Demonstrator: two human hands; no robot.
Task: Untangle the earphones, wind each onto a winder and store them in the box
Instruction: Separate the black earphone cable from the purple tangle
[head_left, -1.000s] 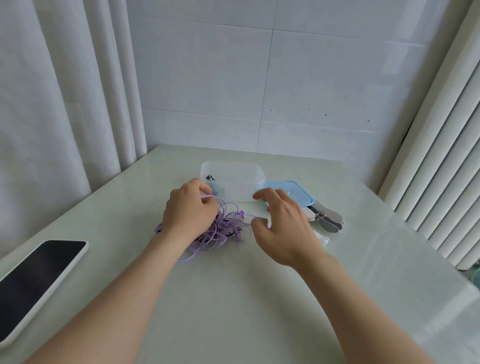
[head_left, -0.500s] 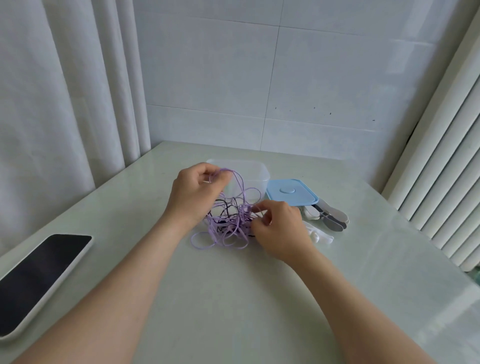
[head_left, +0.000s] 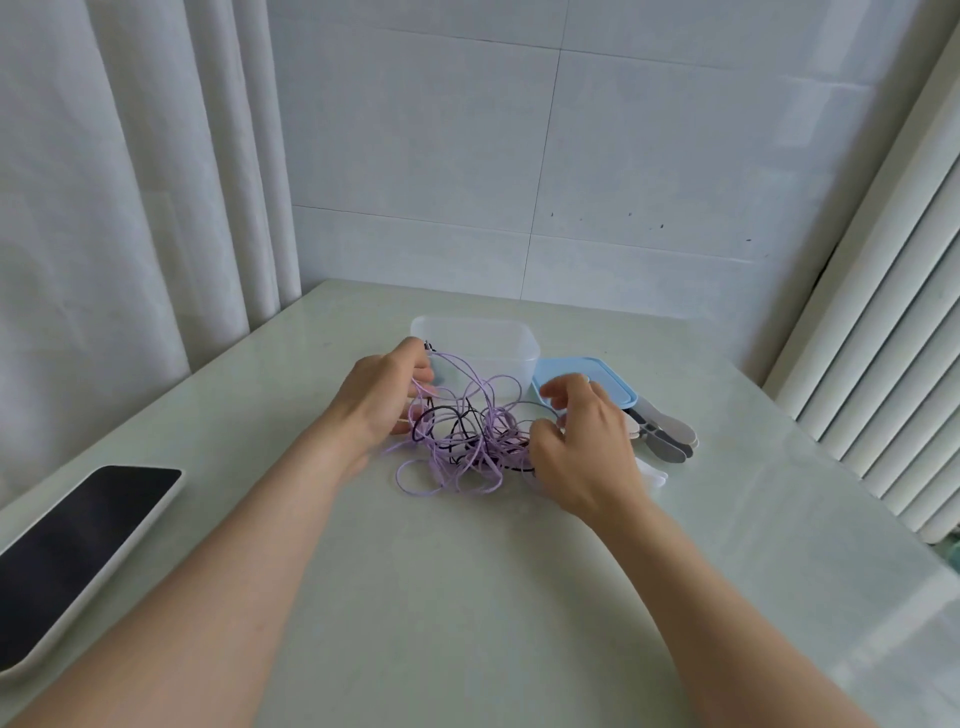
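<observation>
The tangle of purple and black earphone cords (head_left: 467, 441) is mid-table, at 6 o'clock of the clear plastic box (head_left: 475, 343). A second ago it was a tight clump under the left hand (head_left: 379, 400). Now that hand grips strands and holds them raised, loops spread, black cord exposed. The right hand (head_left: 576, 452) is half-curled at the 3 o'clock edge; can't tell if it pinches anything. Grey paddle-shaped winders (head_left: 670, 436) lie further out at 3, untouched. My read: untangling has barely started, nothing wound.

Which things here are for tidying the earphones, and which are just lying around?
For the job: tangled earphones, clear box, blue lid, winders.
Just lying about: phone, curtain.
</observation>
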